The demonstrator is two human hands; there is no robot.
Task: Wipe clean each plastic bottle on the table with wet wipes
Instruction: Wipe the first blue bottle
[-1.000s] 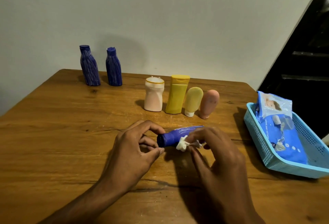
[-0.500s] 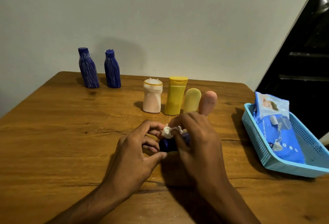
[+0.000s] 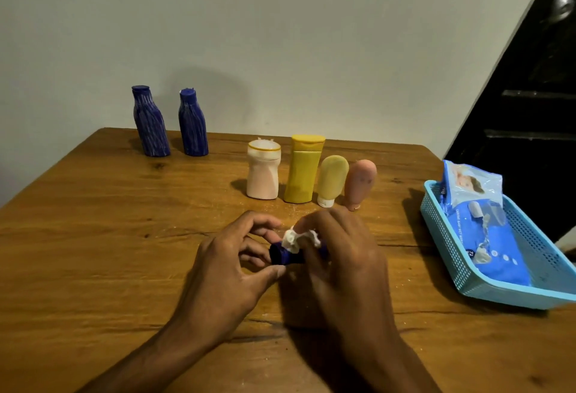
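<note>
A dark blue bottle [image 3: 282,255] lies on its side on the wooden table [image 3: 93,236], mostly hidden under my hands. My left hand [image 3: 230,264] pinches its cap end between thumb and fingers. My right hand [image 3: 339,255] covers the bottle's body and presses a crumpled white wet wipe [image 3: 296,238] against it near the cap. Behind stand a white-pink bottle [image 3: 263,174], a yellow bottle [image 3: 304,169], a pale yellow tube [image 3: 332,179] and a pink tube [image 3: 360,182]. Two blue striped bottles [image 3: 170,121] stand at the back left.
A light blue plastic basket [image 3: 467,271] at the right edge holds a blue pack of wet wipes [image 3: 480,224]. A pale wall runs behind the table, and a dark door is at the right.
My right hand has moved from the bottle's far end over its body, bringing the wipe up toward the cap. The bottle's body is now hidden. My left hand has kept its hold.
</note>
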